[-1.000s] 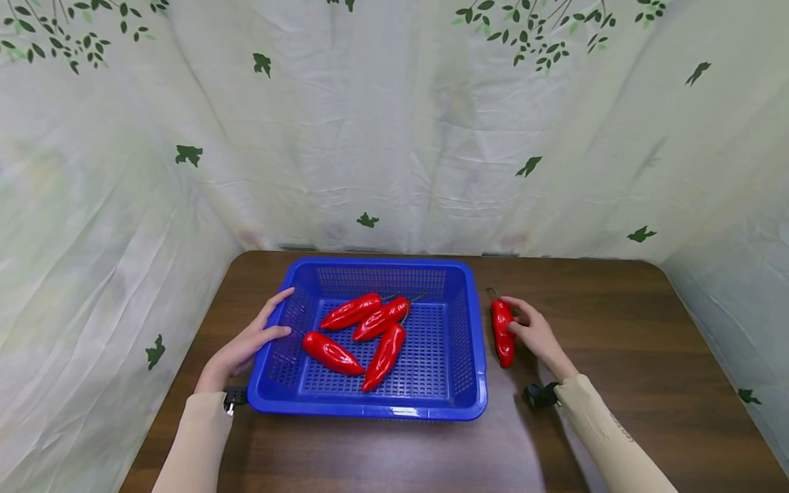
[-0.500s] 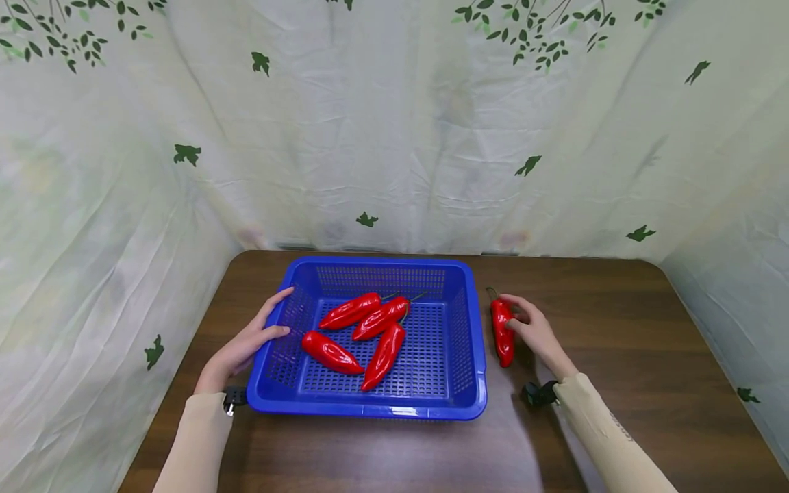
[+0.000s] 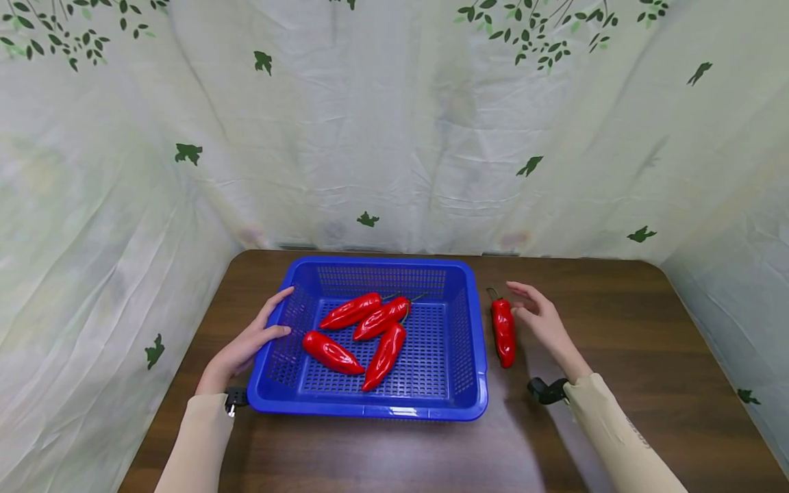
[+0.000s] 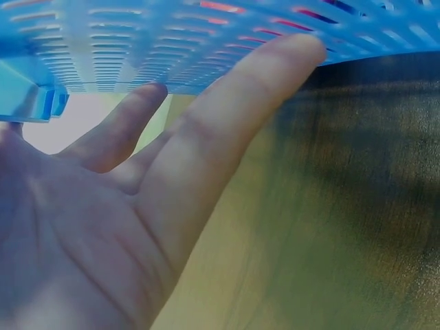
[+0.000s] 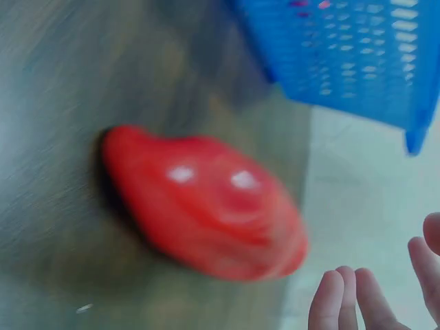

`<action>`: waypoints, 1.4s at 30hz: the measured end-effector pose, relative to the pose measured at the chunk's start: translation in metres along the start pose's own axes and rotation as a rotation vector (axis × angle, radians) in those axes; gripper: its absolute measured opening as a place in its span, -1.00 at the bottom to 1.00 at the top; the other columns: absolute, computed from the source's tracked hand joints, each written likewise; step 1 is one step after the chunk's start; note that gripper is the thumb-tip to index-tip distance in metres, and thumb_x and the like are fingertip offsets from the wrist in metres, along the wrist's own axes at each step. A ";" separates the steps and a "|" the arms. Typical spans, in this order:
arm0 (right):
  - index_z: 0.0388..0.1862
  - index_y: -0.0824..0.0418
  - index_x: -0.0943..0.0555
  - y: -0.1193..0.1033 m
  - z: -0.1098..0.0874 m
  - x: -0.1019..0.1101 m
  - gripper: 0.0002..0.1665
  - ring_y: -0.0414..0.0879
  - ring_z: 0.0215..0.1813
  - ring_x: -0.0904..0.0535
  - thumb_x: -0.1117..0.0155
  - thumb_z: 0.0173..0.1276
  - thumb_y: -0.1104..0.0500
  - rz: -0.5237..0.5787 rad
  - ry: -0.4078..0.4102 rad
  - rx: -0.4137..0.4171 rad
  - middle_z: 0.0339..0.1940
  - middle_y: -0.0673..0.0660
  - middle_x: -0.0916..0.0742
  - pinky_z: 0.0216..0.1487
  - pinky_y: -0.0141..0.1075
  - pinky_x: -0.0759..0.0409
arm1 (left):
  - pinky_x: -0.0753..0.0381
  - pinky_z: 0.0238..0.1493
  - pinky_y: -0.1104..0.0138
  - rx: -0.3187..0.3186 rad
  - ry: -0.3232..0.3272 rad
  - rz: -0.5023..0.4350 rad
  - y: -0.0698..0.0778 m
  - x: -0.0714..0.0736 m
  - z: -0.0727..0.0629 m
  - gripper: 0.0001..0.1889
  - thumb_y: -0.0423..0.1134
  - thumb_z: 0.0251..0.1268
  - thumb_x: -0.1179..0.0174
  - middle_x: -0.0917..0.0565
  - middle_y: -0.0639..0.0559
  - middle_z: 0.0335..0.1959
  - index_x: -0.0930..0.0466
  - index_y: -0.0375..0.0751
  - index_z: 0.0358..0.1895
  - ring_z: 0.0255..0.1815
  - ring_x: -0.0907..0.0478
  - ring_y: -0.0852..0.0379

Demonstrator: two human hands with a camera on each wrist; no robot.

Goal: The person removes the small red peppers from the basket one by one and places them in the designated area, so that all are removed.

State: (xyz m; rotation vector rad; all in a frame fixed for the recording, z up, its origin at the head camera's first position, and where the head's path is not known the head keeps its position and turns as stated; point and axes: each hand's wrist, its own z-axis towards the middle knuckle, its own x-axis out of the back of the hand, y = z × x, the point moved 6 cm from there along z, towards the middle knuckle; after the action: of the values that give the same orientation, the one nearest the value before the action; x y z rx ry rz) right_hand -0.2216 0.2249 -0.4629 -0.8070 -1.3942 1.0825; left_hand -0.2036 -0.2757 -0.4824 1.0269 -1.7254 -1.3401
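Green-stemmed chili peppers (image 3: 385,356) are red, the basket (image 3: 370,411) blue, the wood-grain tabletop (image 3: 622,329) brown, the sleeves (image 3: 198,438) cream, the pale cloth (image 3: 394,137) leaf-patterned in green across the frame's top.

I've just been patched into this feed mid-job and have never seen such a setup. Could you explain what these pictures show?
There is no machine here: a person works with two bare hands. The widest picture comes from a camera worn on the head, looking forward and down. The other two come from cameras worn on the wrists, each looking at that hand's work.

On the brown wood-grain table sits a blue plastic basket with four red chili peppers inside. A fifth pepper lies on the table, to the right of the basket.

The left hand rests against the basket's left side. The right hand is beside the fifth pepper, apart from it, and holds nothing.
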 end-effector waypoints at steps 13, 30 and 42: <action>0.40 0.32 -0.25 -0.057 0.006 -0.022 -0.44 0.24 0.17 -0.47 0.05 0.43 0.40 0.133 -0.077 0.053 0.28 0.38 -0.45 0.03 -0.32 -0.54 | -0.56 -0.11 -0.10 0.002 0.006 0.000 0.000 -0.001 -0.001 -0.26 -0.31 0.43 0.05 0.20 -0.34 0.46 0.22 0.24 0.51 0.26 -0.12 -0.54; 0.36 0.26 -0.32 -0.096 0.008 -0.057 -0.49 0.27 0.08 -0.52 -0.02 0.44 0.34 0.170 -0.170 0.027 0.18 0.36 -0.52 0.07 0.04 -0.50 | -0.56 -0.08 -0.07 -0.002 0.015 -0.004 -0.001 -0.001 -0.001 -0.26 -0.32 0.43 0.06 0.20 -0.32 0.46 0.20 0.25 0.51 0.25 -0.15 -0.50; 0.37 0.27 -0.32 -0.109 0.010 -0.080 -0.47 0.14 0.09 -0.54 -0.06 0.44 0.28 0.157 -0.297 -0.017 0.18 0.34 -0.53 0.09 -0.01 -0.51 | -0.56 -0.09 -0.08 -0.026 0.010 -0.012 -0.002 -0.002 0.001 -0.27 -0.35 0.42 0.08 0.19 -0.37 0.45 0.20 0.23 0.51 0.22 -0.18 -0.51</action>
State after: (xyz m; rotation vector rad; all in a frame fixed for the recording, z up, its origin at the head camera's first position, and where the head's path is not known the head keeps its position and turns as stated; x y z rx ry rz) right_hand -0.2095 0.1121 -0.3889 -0.8020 -1.6084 1.3560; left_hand -0.2037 -0.2738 -0.4844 1.0289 -1.6931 -1.3588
